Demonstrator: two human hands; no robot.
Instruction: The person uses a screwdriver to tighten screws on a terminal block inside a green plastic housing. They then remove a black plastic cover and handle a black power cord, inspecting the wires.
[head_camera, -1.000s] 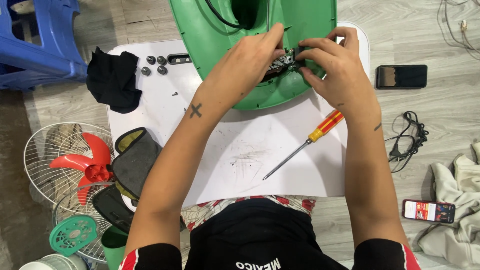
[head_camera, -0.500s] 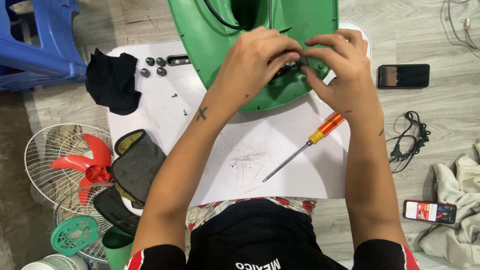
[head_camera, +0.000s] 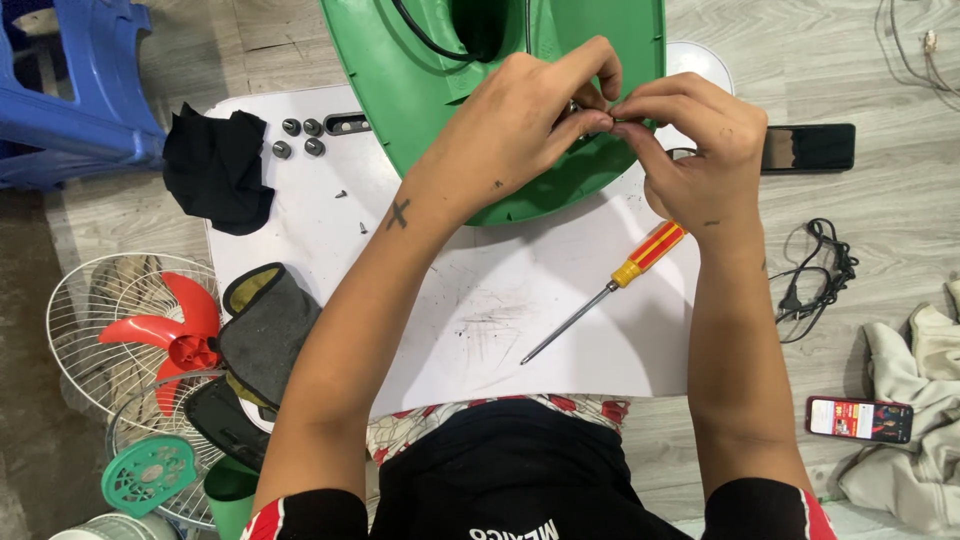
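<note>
Both hands meet over the green fan base (head_camera: 420, 110), cut off at the top edge. The left hand (head_camera: 520, 120) and right hand (head_camera: 690, 140) pinch something tiny, hidden between their fingertips. A screwdriver (head_camera: 610, 285) lies on the white table (head_camera: 480, 320).

Against the frame 1 s ago, the left hand (head_camera: 520, 130) has been rotated over the green fan base (head_camera: 420, 90): its fingers, then curled down into the base's lower rim, are now extended toward the right hand (head_camera: 700, 150). The fingertips (head_camera: 600, 118) of both hands have been brought together, pinched at 1 spot above the base's rim. The dark part seen between the hands earlier is now covered. The right hand has been shifted slightly toward the base's centre.
</note>
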